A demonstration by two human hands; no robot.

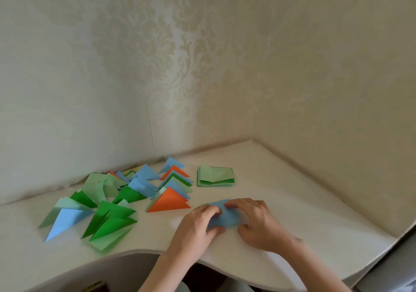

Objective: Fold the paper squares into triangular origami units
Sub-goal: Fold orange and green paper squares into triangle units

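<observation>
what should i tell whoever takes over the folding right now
Left hand and right hand both press on a blue paper, part folded, flat on the white table.
Done: a spread of folded triangles in green, blue and orange, left of the hands; the nearest is an orange triangle.
Left: finish the blue piece, then fold the stack of green squares lying behind the hands.

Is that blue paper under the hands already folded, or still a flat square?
Partly folded. The blue paper shows slanted edges, not a square outline, and both hands press it on the table. How far, cannot tell.
</observation>
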